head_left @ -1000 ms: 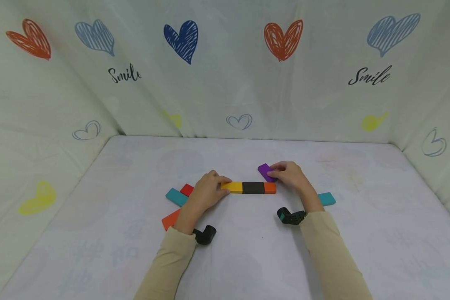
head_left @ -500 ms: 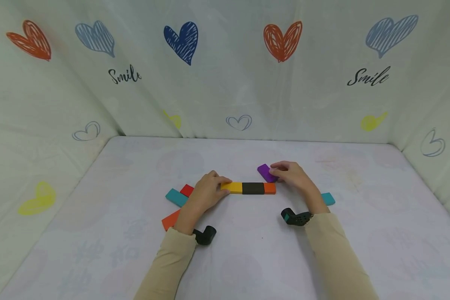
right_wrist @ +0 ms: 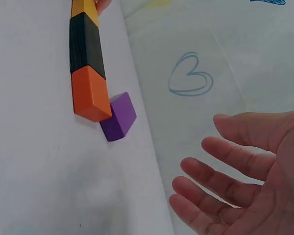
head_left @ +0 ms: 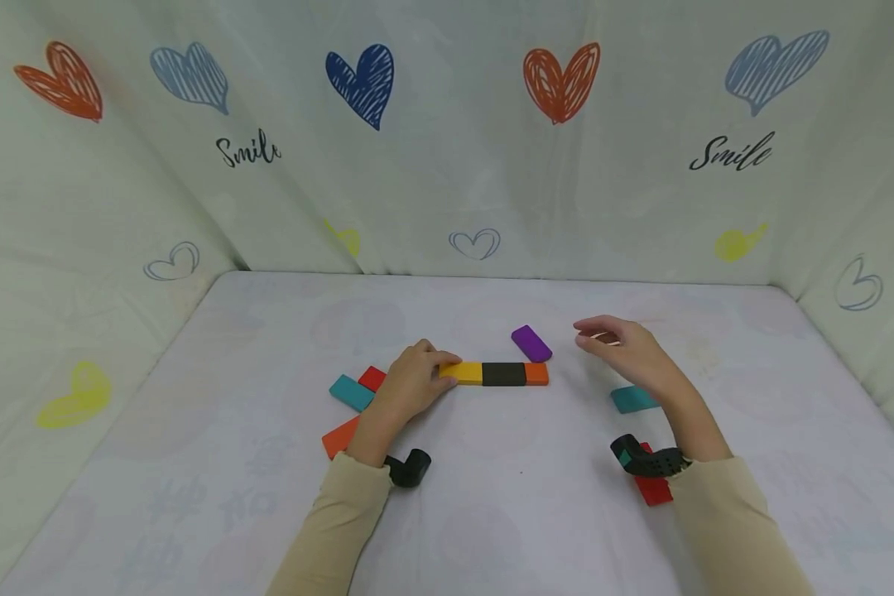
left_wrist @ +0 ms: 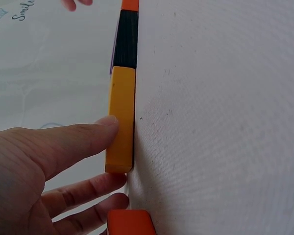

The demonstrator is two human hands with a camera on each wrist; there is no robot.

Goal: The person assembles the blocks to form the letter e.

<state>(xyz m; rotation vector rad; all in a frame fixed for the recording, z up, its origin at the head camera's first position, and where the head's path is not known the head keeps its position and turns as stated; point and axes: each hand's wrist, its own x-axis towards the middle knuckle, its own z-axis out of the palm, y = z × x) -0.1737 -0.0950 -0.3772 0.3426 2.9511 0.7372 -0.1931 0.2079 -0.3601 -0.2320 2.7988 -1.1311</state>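
In the head view, a row of blocks lies on the white table: a yellow block (head_left: 465,373), a black block (head_left: 503,374) and an orange block (head_left: 536,374), end to end. My left hand (head_left: 411,379) pinches the yellow block's left end between thumb and fingers. Behind the orange block a purple block (head_left: 532,343) lies slanted, touching or nearly touching it. To the right of the purple block hovers my right hand (head_left: 626,348), fingers loosely extended and holding nothing. The right wrist view shows its fingers spread apart from the purple block (right_wrist: 118,117).
Left of the row lie a red block (head_left: 372,378), a teal block (head_left: 351,393) and an orange-red block (head_left: 339,437), partly behind my left arm. A teal block (head_left: 633,399) and a red block (head_left: 654,490) lie under my right arm. A white curtain (head_left: 447,165) with hearts stands behind.
My right hand has let go of the purple block and moved away to the right. The red block under that arm has come into view. My left hand stays in place.
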